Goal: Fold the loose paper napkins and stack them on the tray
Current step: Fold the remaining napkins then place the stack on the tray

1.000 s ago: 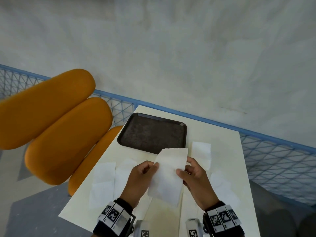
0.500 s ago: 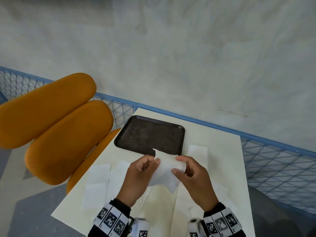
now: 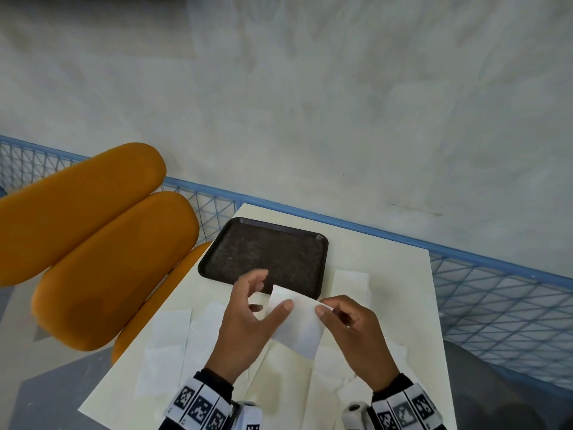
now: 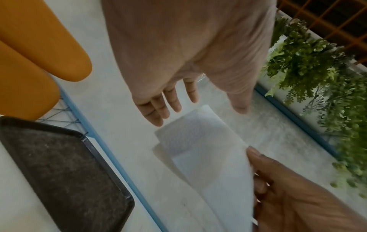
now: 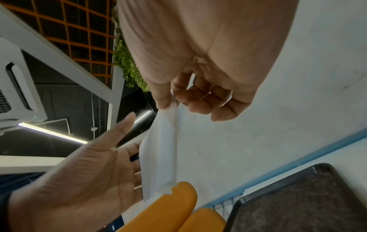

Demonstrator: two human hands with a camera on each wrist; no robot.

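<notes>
I hold a folded white napkin (image 3: pixel 297 324) in the air just in front of the dark tray (image 3: pixel 266 256), which has nothing on it. My right hand (image 3: pixel 325 307) pinches the napkin's right edge between thumb and curled fingers, plain in the right wrist view (image 5: pixel 176 103). My left hand (image 3: pixel 273 290) is open. Its thumb lies against the napkin's front, and its fingers (image 4: pixel 157 113) are straight and spread, off the paper (image 4: pixel 198 149). Several loose flat napkins lie on the table, at the left (image 3: pixel 167 336), beside the tray (image 3: pixel 352 280) and under my wrists.
The cream table (image 3: pixel 387 262) stands against a blue mesh fence (image 3: pixel 496 305) and a pale wall. Orange chair cushions (image 3: pixel 93 243) sit close at the table's left edge. Green plants (image 4: pixel 317 70) hang to the right.
The long hanging napkin has been doubled over into a shorter piece. My left hand has let go of its pinch and spread its fingers; the right hand keeps its hold.
</notes>
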